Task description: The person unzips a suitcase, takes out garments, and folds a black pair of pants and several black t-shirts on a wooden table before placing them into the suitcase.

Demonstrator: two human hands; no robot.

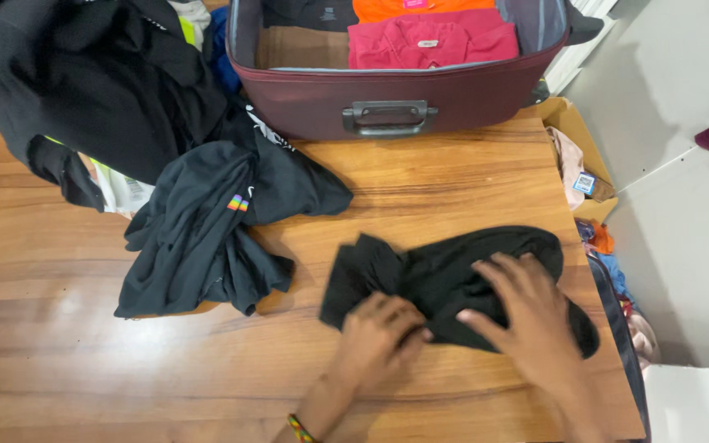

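Note:
A black garment [445, 275] lies partly folded on the wooden table [420, 180], near its front right corner. My left hand [377, 335], with a beaded band at the wrist, pinches the garment's lower left edge with curled fingers. My right hand [527, 316] rests flat on the garment's right half, fingers spread, pressing it down. An open maroon suitcase [322, 98] stands at the table's far edge with a folded pink shirt [432, 43] and an orange one [387, 8] inside.
A crumpled black shirt with a small striped mark [207, 221] lies left of centre. A heap of dark clothes [100, 90] fills the far left. A cardboard box [572, 135] and more clothes sit on the floor beyond the table's right edge.

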